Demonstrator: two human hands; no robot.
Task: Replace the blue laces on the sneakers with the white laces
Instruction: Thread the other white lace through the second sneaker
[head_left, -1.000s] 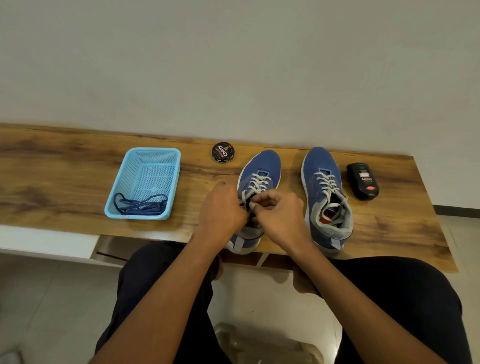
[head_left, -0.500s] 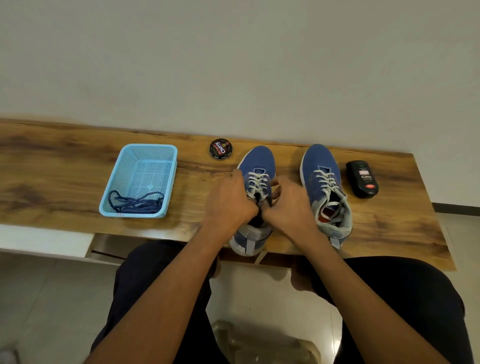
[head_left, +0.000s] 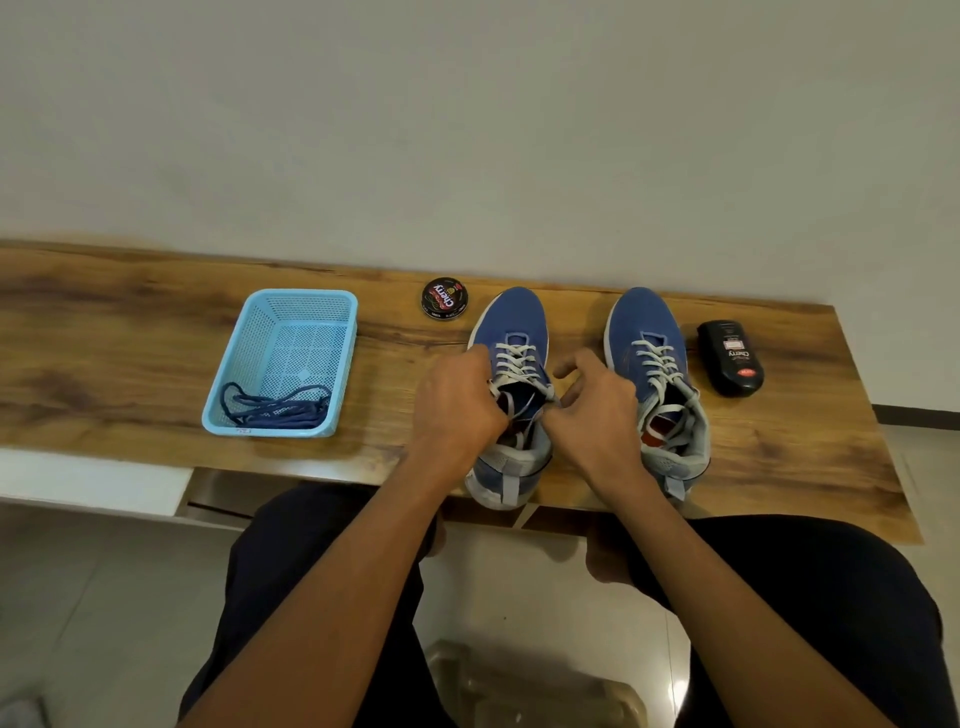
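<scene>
**Sneakers on worktop, white laces fitted; both hands at left shoe**

Left sneaker (head_left: 511, 332): blue, toe toward the wall, heel at the near edge of the wooden worktop (head_left: 130, 343). White laces (head_left: 511, 358) cross its eyelets. Left hand (head_left: 457, 405) grips the shoe's collar on the left side, fingers curled round the edge. Right hand (head_left: 597, 410) sits at the collar's right side, fingers bent and apparently pinching a lace end; the contact itself is hard to make out.

Right sneaker (head_left: 644, 332): blue, just beside the first, also laced in white, untouched.

Blue laces (head_left: 275, 408): heaped in the near end of a light blue basket (head_left: 311, 304), well to the left.

Round polish tin (head_left: 444, 298): behind the left sneaker. Black polish bottle (head_left: 730, 358): lying right of the right sneaker.
</scene>
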